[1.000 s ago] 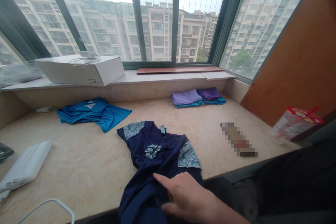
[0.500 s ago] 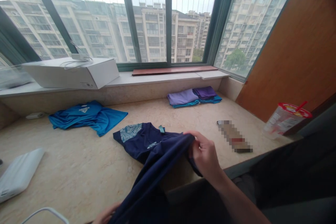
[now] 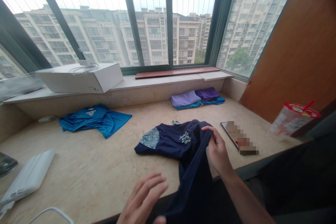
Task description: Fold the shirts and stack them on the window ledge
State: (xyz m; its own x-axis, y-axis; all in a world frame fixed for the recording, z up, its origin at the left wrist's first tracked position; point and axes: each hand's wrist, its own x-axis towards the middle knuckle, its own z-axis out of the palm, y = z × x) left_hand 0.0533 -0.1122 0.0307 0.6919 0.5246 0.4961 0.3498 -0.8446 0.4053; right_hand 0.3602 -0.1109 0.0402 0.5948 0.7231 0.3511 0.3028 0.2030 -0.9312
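Observation:
A dark navy T-shirt (image 3: 168, 141) with a pale patterned shoulder and a light print on its chest lies bunched on the stone-coloured counter. Its lower part hangs over the front edge. My right hand (image 3: 217, 148) pinches the shirt's fabric at the right side, thumb and fingers closed on it. To the left of the hanging cloth, my left hand (image 3: 144, 196) is raised over the counter's front edge, fingers spread and holding nothing. Behind the left hand's side of the counter, a crumpled bright blue T-shirt (image 3: 91, 119) with a white print lies alone.
Folded lilac and purple clothes (image 3: 185, 98) rest on blue ones at the back. A phone (image 3: 236, 138) lies right of the shirt, near a plastic cup (image 3: 292, 120) with a red straw. At left is a white power bank (image 3: 30, 175); a white box (image 3: 86, 80) sits on the sill.
My left hand has let go of the navy T-shirt and opened. The shirt has shifted right with my right hand, and its print shows more fully.

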